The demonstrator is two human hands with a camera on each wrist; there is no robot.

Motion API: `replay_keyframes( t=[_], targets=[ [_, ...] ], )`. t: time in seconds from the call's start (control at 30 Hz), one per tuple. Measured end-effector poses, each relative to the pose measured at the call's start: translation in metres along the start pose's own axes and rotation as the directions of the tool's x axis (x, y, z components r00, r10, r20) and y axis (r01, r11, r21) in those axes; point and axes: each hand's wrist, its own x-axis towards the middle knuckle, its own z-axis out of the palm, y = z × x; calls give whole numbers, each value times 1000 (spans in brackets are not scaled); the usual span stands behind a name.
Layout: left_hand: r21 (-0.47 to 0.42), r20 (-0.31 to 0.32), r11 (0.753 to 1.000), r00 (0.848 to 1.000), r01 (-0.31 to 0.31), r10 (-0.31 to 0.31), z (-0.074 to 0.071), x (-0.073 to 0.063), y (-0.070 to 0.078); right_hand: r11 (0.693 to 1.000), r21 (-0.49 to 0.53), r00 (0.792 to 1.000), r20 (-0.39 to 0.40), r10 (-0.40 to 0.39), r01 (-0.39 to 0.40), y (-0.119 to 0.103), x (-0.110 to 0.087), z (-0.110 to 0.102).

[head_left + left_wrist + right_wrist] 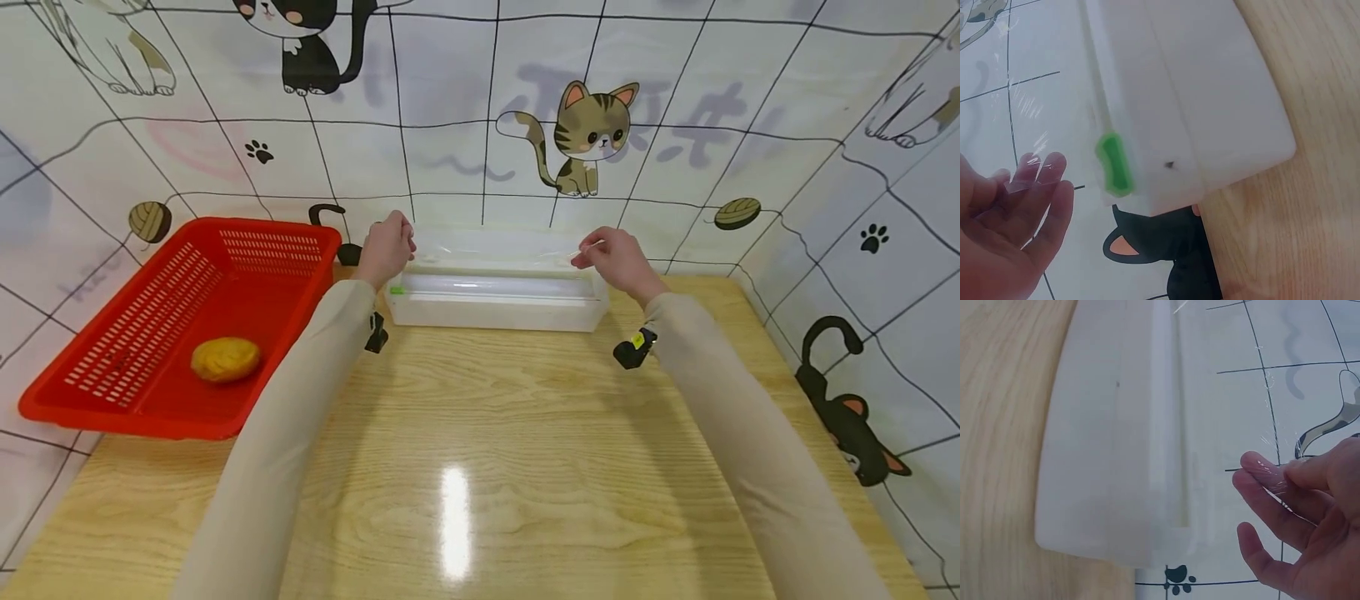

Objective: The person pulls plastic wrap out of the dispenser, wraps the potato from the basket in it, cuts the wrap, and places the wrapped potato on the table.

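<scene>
A white cling film dispenser (495, 312) stands at the back of the table, a green slider (1115, 164) at its left end. Clear cling film (487, 250) stretches between the hands, above and behind the box. My left hand (387, 248) pinches the film's left corner between thumb and fingers, just past the box's left end. Over at the right end, my right hand (618, 260) pinches the other corner, with its lower fingers loosely bent in the right wrist view. The film is so transparent that its edges are hard to make out.
To the left, a red plastic basket (176, 417) holds a yellow, rounded lump (225, 359), perhaps a potato. A cat-printed sheet (450, 158) hangs behind the wooden table (525, 467) and along its sides. Small black cameras (633, 348) sit at the wrists.
</scene>
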Motion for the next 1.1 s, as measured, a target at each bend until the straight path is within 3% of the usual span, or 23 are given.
replay_keyframes(
  t=[0.17, 0.5, 0.83, 1.1],
  targets=[
    [-62, -8, 998, 1000, 3, -4, -1, 4, 4, 999, -44, 1000, 6, -25, 25, -5, 4, -10],
    [-45, -30, 999, 999, -18, 17, -9, 8, 15, 998, -55, 999, -7, -35, 35, -18, 5, -23],
    [-18, -49, 998, 997, -54, 53, -25, 15, 23, 999, 2, 999, -13, -48, 48, -31, 7, -38],
    [4, -47, 999, 998, -46, 46, -36, 19, 35, 994, 112, 998, -52, 24, -18, -46, 5, -48]
  ],
)
